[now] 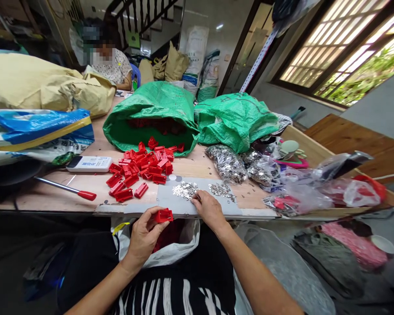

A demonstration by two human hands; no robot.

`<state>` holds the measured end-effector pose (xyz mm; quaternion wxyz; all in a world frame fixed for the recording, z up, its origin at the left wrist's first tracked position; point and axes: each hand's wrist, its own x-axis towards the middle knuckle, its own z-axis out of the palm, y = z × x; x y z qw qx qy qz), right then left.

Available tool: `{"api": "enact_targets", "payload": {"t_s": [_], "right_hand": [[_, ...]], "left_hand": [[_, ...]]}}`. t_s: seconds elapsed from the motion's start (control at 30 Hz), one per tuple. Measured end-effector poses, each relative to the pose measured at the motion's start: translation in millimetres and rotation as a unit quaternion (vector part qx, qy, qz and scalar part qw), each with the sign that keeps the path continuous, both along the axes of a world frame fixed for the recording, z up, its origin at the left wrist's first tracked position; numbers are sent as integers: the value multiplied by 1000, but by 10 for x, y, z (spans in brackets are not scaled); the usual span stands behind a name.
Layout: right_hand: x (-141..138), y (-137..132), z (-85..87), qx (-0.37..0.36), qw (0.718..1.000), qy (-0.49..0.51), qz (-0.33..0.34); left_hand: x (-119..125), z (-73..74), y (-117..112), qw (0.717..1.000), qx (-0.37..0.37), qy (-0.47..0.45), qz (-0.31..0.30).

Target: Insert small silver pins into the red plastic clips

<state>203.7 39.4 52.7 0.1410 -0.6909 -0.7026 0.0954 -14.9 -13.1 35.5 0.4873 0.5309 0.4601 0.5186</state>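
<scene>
My left hand [143, 238] is closed on a small red plastic clip [164, 215], held just below the table's front edge over a white bag [175, 253] in my lap. My right hand [209, 209] rests on a grey card [170, 199] at the table edge, its fingertips pinched at a small heap of shiny metal pieces [185, 190]; what they grip is too small to see. A second heap of metal pieces [221, 190] lies just beyond that hand. A pile of red clips [141, 168] is spread on the wooden table [85, 192].
An open green sack [153, 116] holds more red clips, with a second green sack [236, 118] beside it. Clear bags of metal parts [228, 164] lie right. A remote [89, 163], a red-handled tool [68, 189], a blue bag [36, 131]. Another person sits across the table.
</scene>
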Motion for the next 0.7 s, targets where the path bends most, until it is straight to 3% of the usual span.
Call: {"api": "enact_targets", "payload": {"t_s": [0.37,0.7], "right_hand": [[13,28,5,-1,1000,24,7],[-22,-5,-2,32,997,64,10]], "left_hand": [[4,-80,-30,1000,6,17,-8],[12,4,-1,1000,-19,-13,-2]]}}
